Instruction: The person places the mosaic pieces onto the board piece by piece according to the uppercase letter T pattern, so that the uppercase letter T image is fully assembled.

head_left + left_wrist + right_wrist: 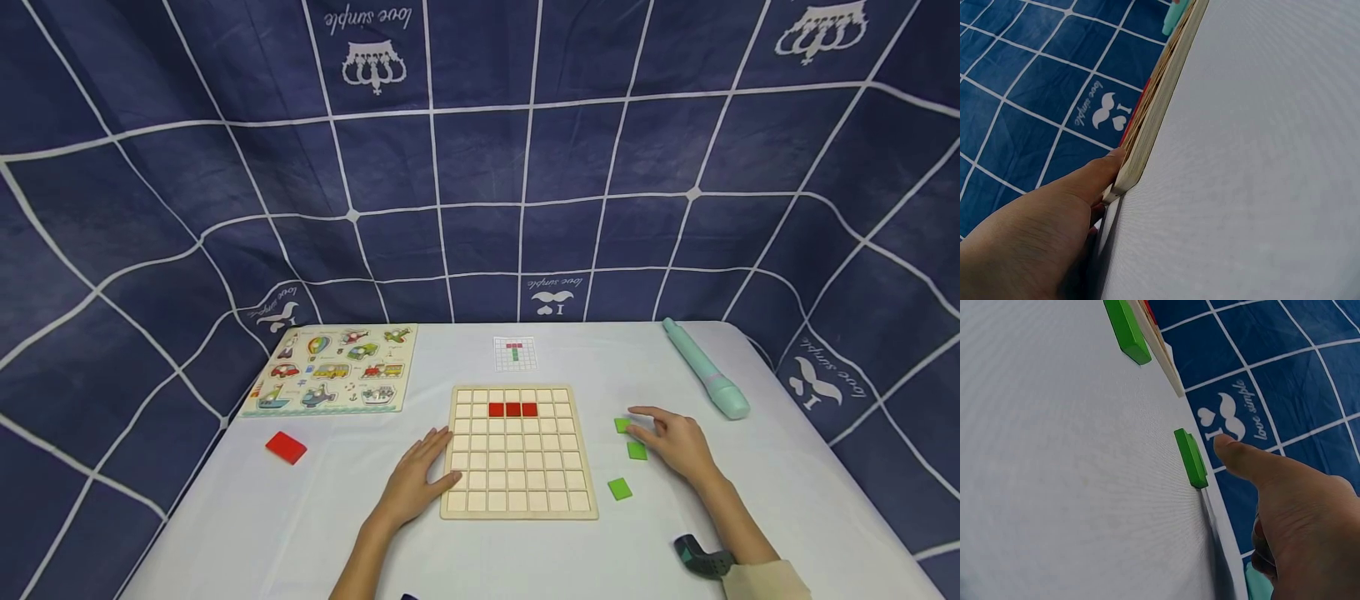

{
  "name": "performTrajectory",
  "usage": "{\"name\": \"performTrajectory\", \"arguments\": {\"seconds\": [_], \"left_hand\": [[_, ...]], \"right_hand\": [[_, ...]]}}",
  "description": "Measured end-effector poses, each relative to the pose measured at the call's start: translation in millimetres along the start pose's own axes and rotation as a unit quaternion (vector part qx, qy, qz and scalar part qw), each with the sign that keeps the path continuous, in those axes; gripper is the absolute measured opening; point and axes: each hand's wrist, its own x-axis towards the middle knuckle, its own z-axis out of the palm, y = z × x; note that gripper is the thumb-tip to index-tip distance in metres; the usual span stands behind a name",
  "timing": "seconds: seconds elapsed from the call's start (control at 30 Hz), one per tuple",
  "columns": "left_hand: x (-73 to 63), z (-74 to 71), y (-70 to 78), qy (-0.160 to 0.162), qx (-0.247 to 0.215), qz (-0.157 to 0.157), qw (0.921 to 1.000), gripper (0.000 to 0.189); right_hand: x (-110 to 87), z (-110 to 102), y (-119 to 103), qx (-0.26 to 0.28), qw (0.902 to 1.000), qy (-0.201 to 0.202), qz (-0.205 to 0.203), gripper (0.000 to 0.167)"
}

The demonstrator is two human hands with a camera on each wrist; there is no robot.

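- The right hand (677, 442) is hovering at 3 o'clock from the wooden grid board (517, 480); its grip is standing parted, forefinger and thumb spread, with hold of nothing visible.
- The far green tile (622, 425) is lying at that hand's 10 o'clock, between forefinger and thumb; the right wrist view is showing a gap between the thumb tip and the nearest tile.
- The middle green tile (637, 451) is lying just below the thumb, and the near green tile (619, 489) is resting at the hand's 8 o'clock.
- The left hand (416, 477) is resting against the board's 9 o'clock edge, fingers extended along it, thumb lying over the rim; its grip is steadying against the wood without wrapping round it.
- Three red tiles (513, 410) are filling the middle cells of the board's second row from the far side.
- Around the board, a red piece (286, 447) is lying at 9 o'clock, a vehicle puzzle (330, 371) at 10, a pattern card (502, 361) at 12 and a teal microphone (697, 362) at 2.
- The white bench (525, 558) is carrying everything; a blue checked curtain (480, 158) is hanging beyond.
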Motion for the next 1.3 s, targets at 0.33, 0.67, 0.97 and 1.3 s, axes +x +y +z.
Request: {"name": "performTrajectory", "arguments": {"seconds": [0.33,0.67,0.97,1.3], "left_hand": [[-0.6,0.4,-0.7,0.006,0.0,0.011,0.9999,0.067],[0.2,-0.6,0.0,0.004,0.0,0.015,0.9999,0.067],[0.1,1.3,-1.3,0.005,0.0,0.008,1.0,0.067],[0.9,0.5,-0.5,-0.005,0.001,-0.004,1.0,0.067]], "right_hand": [[-0.8,5.8,5.9,0.002,1.0,-0.009,0.004,0.035],[-1.3,7.8,7.2,0.008,0.9983,-0.043,0.038,0.039],[-1.8,8.0,5.9,0.007,0.9988,-0.038,0.032,0.036],[-2.2,8.8,0.7,0.013,0.9992,-0.025,0.03,0.036]]}}
